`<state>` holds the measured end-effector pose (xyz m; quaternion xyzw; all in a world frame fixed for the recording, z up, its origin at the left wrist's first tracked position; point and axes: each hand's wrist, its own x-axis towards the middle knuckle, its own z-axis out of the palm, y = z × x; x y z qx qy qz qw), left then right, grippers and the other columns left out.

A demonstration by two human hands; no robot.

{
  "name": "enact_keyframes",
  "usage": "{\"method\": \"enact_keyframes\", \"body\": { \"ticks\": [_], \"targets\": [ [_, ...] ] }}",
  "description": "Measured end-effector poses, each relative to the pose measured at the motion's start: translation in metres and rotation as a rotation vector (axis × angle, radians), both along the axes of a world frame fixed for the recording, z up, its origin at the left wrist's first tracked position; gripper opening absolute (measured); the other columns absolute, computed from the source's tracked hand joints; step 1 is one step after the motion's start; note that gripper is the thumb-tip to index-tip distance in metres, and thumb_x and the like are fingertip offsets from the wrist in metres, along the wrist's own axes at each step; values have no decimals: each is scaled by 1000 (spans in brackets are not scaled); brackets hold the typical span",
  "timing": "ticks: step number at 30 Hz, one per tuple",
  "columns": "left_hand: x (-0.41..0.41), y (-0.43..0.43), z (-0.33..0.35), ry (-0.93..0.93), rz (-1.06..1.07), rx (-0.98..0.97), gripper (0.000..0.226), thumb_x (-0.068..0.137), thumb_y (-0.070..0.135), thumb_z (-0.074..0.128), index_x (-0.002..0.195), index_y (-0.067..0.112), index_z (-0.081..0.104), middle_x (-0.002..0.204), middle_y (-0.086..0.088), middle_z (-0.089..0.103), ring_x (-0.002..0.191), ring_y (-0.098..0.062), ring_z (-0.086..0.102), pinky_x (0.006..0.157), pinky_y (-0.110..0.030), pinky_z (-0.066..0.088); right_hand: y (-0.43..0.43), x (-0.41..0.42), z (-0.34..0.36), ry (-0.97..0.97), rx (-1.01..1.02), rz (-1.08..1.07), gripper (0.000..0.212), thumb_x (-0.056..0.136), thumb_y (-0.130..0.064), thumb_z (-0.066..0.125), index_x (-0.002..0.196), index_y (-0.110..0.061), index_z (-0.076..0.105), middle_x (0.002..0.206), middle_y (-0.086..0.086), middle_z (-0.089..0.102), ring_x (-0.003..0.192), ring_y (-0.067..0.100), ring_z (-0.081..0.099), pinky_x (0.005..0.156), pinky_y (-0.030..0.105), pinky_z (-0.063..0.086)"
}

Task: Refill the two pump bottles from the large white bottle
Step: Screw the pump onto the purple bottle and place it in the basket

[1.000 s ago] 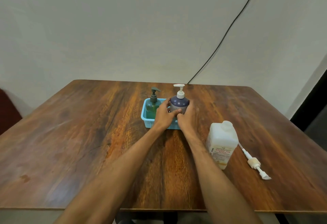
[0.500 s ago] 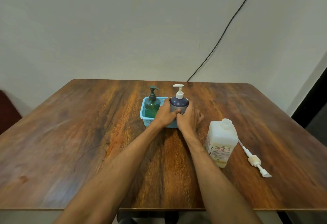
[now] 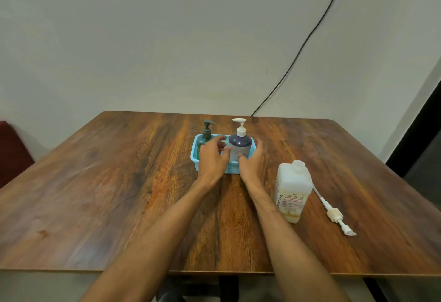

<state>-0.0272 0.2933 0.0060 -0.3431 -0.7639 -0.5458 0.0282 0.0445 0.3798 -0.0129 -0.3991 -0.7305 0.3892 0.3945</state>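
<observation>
A dark purple pump bottle (image 3: 239,145) with a white pump stands upright in the right half of a light blue basket (image 3: 194,156). A dark green pump bottle (image 3: 205,138) stands in the basket's left half. My left hand (image 3: 213,158) hovers just left of the purple bottle, fingers spread and blurred, holding nothing. My right hand (image 3: 251,162) sits at the bottle's right, fingers relaxed by the basket's right wall, thumb close to the bottle's front. The large white bottle (image 3: 292,192) stands uncapped to the right, a little pale liquid at its bottom.
A loose white pump with its long tube (image 3: 335,215) lies on the wooden table (image 3: 95,194) right of the large bottle. A black cable (image 3: 298,51) runs down the wall to the table's far edge. A dark red seat (image 3: 12,149) is at the far left.
Both hands have let go of the purple bottle and moved apart to either side of it. The bottle stays upright in the basket.
</observation>
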Motion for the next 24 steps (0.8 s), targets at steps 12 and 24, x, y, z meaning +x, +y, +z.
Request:
{"method": "enact_keyframes", "body": {
  "ticks": [12, 24],
  "targets": [
    [-24, -56, -29, -74, 25, -122, 72, 84, 34, 79, 145, 18, 45, 143, -5, 51, 130, -20, 50, 109, -46, 47, -14, 6, -17, -44, -114, 7, 91, 82, -19, 81, 155, -15, 27, 154, 8, 38, 144, 28, 37, 116, 49, 39],
    [-44, -46, -27, -253, 25, -86, 49, 89, 20, 76, 133, 5, 58, 126, -8, 68, 112, -22, 66, 89, -29, 55, 5, -9, -34, 67, -219, -20, 67, 91, -27, 72, 148, -14, 39, 143, 7, 52, 131, 25, 53, 105, 47, 50]
  ]
}}
